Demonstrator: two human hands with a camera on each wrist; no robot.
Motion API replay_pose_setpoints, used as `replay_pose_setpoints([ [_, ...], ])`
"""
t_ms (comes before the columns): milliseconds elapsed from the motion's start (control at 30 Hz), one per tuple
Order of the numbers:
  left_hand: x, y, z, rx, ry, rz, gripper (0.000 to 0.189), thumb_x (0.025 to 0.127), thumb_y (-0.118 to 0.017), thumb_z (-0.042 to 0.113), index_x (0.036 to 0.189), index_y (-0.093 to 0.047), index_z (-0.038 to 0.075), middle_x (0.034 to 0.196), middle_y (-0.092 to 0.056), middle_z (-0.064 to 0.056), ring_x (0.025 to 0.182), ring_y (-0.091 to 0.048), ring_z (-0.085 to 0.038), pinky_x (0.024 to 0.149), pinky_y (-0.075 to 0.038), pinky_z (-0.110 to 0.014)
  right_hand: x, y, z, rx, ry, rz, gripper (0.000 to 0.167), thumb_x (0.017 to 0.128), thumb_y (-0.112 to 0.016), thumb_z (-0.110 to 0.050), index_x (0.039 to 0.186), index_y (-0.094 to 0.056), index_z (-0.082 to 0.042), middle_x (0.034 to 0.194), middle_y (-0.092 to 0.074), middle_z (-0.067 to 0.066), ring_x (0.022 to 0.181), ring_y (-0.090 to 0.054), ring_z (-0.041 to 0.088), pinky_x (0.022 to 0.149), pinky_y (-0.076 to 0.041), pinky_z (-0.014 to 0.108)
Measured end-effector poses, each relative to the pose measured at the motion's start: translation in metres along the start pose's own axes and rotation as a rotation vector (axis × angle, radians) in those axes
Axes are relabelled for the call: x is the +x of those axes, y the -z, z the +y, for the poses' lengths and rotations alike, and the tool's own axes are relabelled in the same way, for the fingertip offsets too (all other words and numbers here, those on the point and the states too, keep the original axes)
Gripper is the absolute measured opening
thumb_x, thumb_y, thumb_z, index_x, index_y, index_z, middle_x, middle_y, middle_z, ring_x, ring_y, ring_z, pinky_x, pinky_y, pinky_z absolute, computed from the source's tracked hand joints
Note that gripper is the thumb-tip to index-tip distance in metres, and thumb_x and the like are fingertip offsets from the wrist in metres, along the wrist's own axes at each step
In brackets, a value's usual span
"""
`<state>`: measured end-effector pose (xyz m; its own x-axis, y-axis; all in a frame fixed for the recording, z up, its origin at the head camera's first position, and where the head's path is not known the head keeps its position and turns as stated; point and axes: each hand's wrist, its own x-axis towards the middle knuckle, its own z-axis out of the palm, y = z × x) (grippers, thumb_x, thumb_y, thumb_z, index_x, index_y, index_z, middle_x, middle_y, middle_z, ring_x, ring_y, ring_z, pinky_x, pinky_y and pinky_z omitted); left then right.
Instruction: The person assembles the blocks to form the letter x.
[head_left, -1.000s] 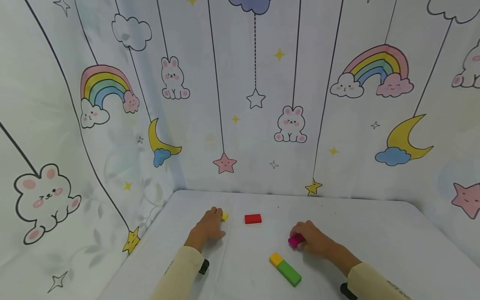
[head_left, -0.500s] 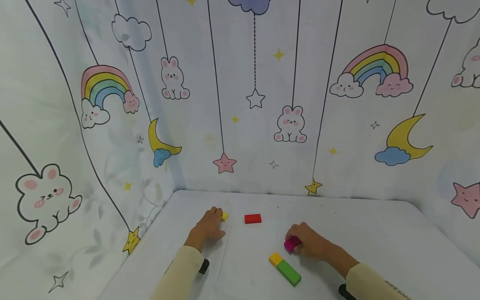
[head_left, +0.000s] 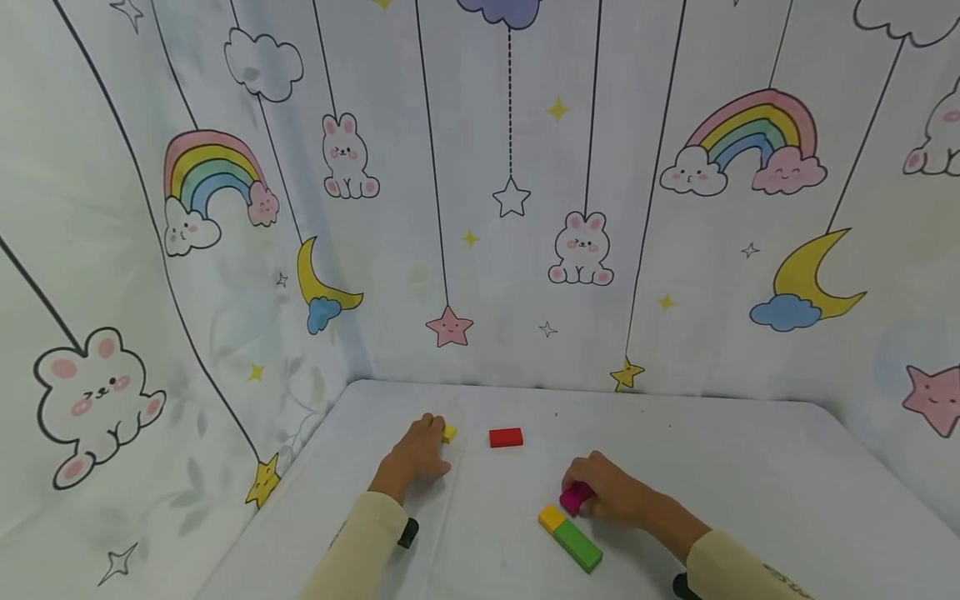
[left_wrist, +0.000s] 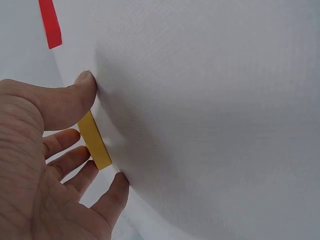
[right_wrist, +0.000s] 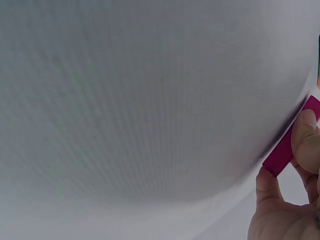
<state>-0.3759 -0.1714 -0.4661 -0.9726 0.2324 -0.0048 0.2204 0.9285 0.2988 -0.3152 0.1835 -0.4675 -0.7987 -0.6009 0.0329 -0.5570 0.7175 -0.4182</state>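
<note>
On the left of the table, the left hand point(head_left: 415, 450) is held around a yellow block point(left_wrist: 95, 141), mostly hidden by the fingers in the head view. In the left wrist view its fingertips point(left_wrist: 81, 155) are at the block's far side, while the thumb rests near the block's other end; a firm grip does not show. The right hand point(head_left: 611, 489) pinches a magenta block point(head_left: 576, 498) between thumb and fingers, low over the table. Just below that block lie an orange block point(head_left: 552, 518) and a longer green block point(head_left: 577, 546), end to end and touching.
A red block point(head_left: 506, 437) lies between the hands, farther back on the white-covered table point(head_left: 720, 454). Behind the table hangs a white curtain point(head_left: 510, 275) printed with rabbits, stars and rainbows.
The right hand has drawn the magenta block left and nearer to the person, to beside the orange block. The left hand and the other blocks have stayed in place.
</note>
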Motion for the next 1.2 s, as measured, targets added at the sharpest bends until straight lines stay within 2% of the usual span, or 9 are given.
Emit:
replay_pose_setpoints([
  [333,-0.0051,0.0040,0.0046,0.010,0.014,0.004,0.059,0.085,-0.080,0.022,0.132,-0.050,0.003,0.124,-0.050,-0.012,0.114,-0.052,-0.028,0.103,-0.046,-0.047,0.0029,-0.0033,-0.0005,0.009,0.001,-0.035,0.030,0.086,-0.081,-0.010,0.108,-0.067,-0.025,0.109,-0.059,-0.013,0.106,-0.047,0.015,0.082,-0.052,0.028],
  [600,-0.0023,0.0008,0.0024,0.021,0.011,0.009,0.058,0.084,-0.080,0.022,0.130,-0.050,0.004,0.120,-0.050,-0.010,0.110,-0.052,-0.026,0.101,-0.048,-0.046,0.0045,-0.0035,-0.0008,0.025,-0.018,-0.063,0.033,0.085,-0.080,-0.009,0.109,-0.066,-0.027,0.111,-0.058,-0.011,0.109,-0.047,0.017,0.080,-0.054,0.029],
  [900,-0.0004,-0.0013,0.0005,0.011,0.020,0.007,0.059,0.084,-0.081,0.023,0.132,-0.050,0.005,0.122,-0.051,-0.010,0.111,-0.052,-0.025,0.102,-0.047,-0.046,0.0039,-0.0026,-0.0060,0.063,0.004,-0.078,0.034,0.086,-0.078,-0.006,0.110,-0.067,-0.027,0.114,-0.057,-0.009,0.110,-0.047,0.017,0.082,-0.054,0.028],
  [1200,0.0007,-0.0018,0.0000,0.014,0.019,0.009,0.060,0.084,-0.081,0.023,0.132,-0.050,0.005,0.123,-0.051,-0.010,0.112,-0.052,-0.025,0.102,-0.047,-0.046,0.0045,-0.0036,-0.0061,0.043,0.015,-0.074,0.034,0.086,-0.079,-0.006,0.111,-0.067,-0.025,0.115,-0.057,-0.008,0.112,-0.048,0.018,0.084,-0.055,0.029],
])
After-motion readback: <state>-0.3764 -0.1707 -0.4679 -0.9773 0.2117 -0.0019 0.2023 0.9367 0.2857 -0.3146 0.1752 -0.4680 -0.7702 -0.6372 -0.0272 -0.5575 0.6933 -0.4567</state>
